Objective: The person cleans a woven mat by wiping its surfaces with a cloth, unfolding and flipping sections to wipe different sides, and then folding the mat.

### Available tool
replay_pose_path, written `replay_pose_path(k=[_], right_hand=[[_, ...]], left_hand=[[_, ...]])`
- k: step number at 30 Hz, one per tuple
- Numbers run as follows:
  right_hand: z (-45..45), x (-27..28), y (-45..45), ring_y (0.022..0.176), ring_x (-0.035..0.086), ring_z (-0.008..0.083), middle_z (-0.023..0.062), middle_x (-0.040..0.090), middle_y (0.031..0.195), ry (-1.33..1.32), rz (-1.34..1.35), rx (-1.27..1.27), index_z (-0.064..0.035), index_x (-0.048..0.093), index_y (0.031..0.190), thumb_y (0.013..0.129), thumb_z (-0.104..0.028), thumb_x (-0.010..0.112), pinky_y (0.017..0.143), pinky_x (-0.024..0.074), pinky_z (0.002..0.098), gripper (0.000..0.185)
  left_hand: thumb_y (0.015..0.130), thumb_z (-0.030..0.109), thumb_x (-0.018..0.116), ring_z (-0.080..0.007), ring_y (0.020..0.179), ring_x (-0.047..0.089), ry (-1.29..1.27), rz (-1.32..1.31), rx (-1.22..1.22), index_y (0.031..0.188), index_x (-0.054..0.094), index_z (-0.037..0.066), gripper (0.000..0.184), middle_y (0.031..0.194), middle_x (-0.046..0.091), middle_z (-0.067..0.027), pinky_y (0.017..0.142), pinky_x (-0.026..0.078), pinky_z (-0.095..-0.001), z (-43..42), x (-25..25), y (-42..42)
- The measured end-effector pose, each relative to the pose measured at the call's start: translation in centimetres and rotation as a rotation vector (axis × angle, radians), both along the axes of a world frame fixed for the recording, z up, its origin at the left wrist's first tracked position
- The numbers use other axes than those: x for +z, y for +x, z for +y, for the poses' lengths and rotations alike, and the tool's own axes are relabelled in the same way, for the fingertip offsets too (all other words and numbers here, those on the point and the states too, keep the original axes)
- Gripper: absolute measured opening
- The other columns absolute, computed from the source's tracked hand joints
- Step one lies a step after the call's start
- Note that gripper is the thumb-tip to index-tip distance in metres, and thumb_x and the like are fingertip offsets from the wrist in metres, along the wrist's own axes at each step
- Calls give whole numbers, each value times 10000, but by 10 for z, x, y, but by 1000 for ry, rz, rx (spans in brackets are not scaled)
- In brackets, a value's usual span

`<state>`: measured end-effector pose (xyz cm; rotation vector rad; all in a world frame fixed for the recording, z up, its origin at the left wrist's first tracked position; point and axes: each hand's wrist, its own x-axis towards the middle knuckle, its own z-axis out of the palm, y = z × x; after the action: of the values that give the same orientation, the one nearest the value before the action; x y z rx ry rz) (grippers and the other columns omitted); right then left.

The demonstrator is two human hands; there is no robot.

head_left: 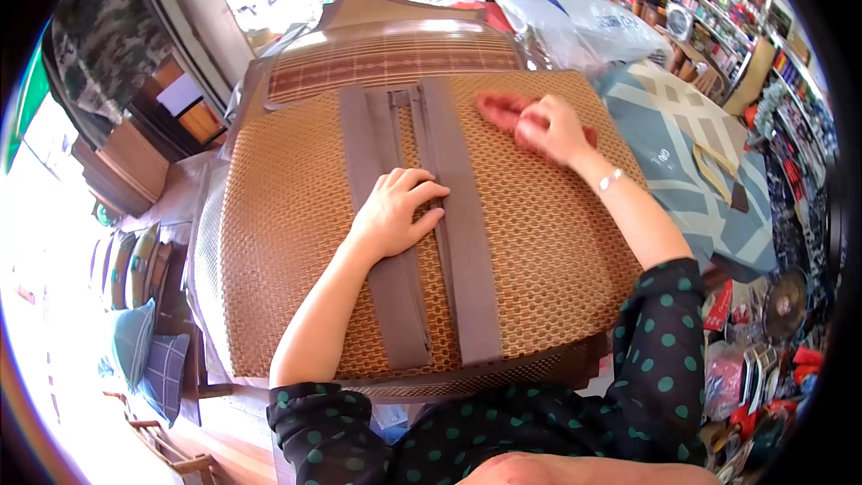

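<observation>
A brown woven mat [287, 207] lies flat before me, with two grey-brown fabric bands [471, 287] running along its middle and a narrow woven gap between them. My left hand [395, 216] rests on the bands near the centre, its fingers a little apart and holding nothing. On the mat's right half, my right hand [552, 130] is closed on a red cloth [496, 108], pressing it against the weave near the far edge. Motion blurs the cloth slightly, and its middle is hidden under the hand.
Behind the mat lie more striped mats [395, 58]. A white plastic-wrapped package [584, 22] stands at the back right, beside a blue-grey patterned bag [664, 144]. Cushions [135, 341] sit low on the left. Crowded shelves [718, 18] line the right side.
</observation>
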<state>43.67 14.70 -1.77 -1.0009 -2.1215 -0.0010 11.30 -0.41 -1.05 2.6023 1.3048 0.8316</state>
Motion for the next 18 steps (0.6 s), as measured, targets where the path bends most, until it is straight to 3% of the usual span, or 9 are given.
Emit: replay_pose_path(k=[2,6,8,10,11,14,16,18], right_hand=[[44,-8,-2,980,601,310,97,648,932,-60,-138,-347,-158,759,947,829,-475,666,849,461,452,352],[27,-17,-9,1021,577,315,89,627,985,42,-120,-443,-138,730,982,829,-484,668,916,434,454,383],[-26,-2,-5,1004,568,308,84,603,999,-161,-71,-141,-121,704,932,806,-387,697,923,427,453,295],[-98,3,0,952,561,290,68,573,979,39,-69,156,-123,681,882,752,-282,717,889,432,438,208],[-142,8,2,925,555,273,52,553,947,52,-113,188,-143,671,843,710,-251,717,857,438,435,176],[-240,14,11,942,531,258,27,515,943,-75,-151,441,-196,689,869,638,-291,765,909,409,475,261],[-255,15,12,965,531,264,29,515,952,-125,-242,586,-222,714,890,594,-344,811,931,391,496,335],[-214,15,11,945,524,267,37,510,957,-61,-221,615,-213,701,888,602,-318,799,907,392,482,320]], left_hand=[[864,207,699,-305,1162,541,11,-17,-23,1134,674,112,287,1227,597,-105,1021,419,-429,0,1,0],[866,218,699,-312,1168,541,17,-14,-39,1130,674,111,285,1268,596,-118,1031,410,-435,0,1,-1],[864,222,701,-308,1158,546,39,9,-32,1130,671,113,289,1265,600,-113,1030,410,-431,-1,1,-1],[866,227,701,-308,1156,546,24,-10,-48,1147,664,118,303,1270,598,-109,1030,410,-433,1,1,-2],[871,239,695,-309,1161,541,18,-1,-51,1181,655,124,333,1272,596,-108,1034,408,-435,2,0,-2],[883,251,680,-309,1170,533,23,15,-33,1218,648,135,357,1286,587,-104,1039,404,-439,1,-1,-1],[892,254,667,-310,1191,522,32,31,-11,1246,642,147,371,1306,574,-102,1055,394,-439,-2,1,1],[894,252,663,-309,1219,510,2,87,22,1265,637,157,384,1325,565,-102,1077,378,-441,-3,3,3]])
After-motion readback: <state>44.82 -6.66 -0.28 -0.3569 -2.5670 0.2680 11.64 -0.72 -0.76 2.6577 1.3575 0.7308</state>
